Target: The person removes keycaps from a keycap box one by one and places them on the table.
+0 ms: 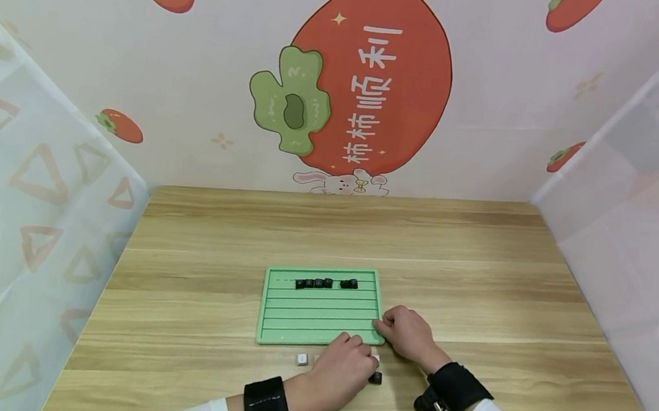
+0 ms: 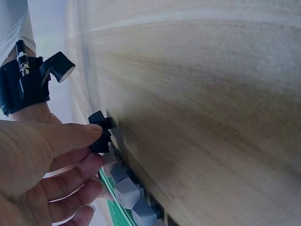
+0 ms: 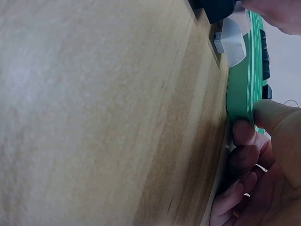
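A green ridged board point(image 1: 316, 326) lies on the wooden table, with several black keycaps point(image 1: 313, 284) lined up along its upper ridge. My right hand point(image 1: 409, 333) grips the board's near right corner, thumb on the rim and index finger against the side. Just below the board's front edge, my left hand point(image 1: 341, 373) pinches a black keycap point(image 2: 99, 143) with its thumb; the finger behind it is partly hidden. Beside the left fingers sit light keycaps point(image 2: 128, 192) in a row. A white keycap point(image 1: 302, 359) stands left of that hand.
Wood-grain tabletop point(image 1: 188, 271) surrounds the board. A back wall sheet point(image 1: 486, 115) with persimmon prints rises behind the table, and pale side sheets point(image 1: 23, 211) flank it. Black straps point(image 1: 268, 407) with cameras circle both wrists.
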Motion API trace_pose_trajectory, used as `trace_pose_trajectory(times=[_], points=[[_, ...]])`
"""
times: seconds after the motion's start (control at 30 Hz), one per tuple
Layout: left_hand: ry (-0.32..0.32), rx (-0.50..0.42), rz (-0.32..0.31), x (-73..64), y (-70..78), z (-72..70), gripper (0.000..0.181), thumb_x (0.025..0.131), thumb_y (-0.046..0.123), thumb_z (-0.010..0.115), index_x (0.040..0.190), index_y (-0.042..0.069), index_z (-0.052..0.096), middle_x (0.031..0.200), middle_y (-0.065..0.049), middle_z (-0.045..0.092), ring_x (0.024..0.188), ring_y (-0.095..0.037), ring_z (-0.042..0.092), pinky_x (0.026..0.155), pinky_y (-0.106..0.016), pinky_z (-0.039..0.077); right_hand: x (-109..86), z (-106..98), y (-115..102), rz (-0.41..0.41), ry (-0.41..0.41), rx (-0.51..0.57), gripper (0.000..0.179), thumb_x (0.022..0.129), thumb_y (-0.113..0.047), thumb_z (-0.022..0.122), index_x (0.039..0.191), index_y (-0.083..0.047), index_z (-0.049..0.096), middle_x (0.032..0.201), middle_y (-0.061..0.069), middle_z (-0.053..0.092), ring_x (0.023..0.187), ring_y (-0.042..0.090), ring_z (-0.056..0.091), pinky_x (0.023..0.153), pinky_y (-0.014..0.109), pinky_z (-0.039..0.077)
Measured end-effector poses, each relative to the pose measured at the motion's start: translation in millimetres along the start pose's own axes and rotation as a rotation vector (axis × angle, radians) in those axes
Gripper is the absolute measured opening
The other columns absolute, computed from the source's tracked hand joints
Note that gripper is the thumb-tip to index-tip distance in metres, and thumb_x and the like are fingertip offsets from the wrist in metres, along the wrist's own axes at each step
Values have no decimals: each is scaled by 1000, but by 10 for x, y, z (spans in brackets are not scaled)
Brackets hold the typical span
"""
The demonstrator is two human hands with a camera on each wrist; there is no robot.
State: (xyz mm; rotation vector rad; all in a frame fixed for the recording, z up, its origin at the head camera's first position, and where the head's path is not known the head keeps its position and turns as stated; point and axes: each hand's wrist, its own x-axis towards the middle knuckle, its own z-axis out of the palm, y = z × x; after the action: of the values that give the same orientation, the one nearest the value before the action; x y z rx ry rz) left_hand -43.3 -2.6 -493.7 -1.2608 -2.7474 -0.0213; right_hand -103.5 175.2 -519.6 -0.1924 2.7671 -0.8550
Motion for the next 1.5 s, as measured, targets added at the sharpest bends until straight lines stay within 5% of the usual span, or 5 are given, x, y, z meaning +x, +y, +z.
trace_pose_trajectory(times=[1.0, 1.5], points=[[23, 103, 58, -22, 39, 45, 6, 83, 22, 77, 85, 26, 75, 86, 8, 69, 78, -10, 59, 69, -26, 41, -6, -14, -13, 12, 0, -1, 55, 94, -25, 71, 52, -18, 35, 51, -8, 32, 48, 9, 34, 50, 22, 21], [51, 50, 23, -15, 8, -4, 12, 87, 35, 75, 86, 23, 75, 82, 8, 69, 75, -11, 57, 65, -25, 41, -14, -9, -11, 14, -1, -1, 55, 94, -25, 70, 53, -17, 35, 52, -8, 32, 49, 9, 34, 51, 21, 21]])
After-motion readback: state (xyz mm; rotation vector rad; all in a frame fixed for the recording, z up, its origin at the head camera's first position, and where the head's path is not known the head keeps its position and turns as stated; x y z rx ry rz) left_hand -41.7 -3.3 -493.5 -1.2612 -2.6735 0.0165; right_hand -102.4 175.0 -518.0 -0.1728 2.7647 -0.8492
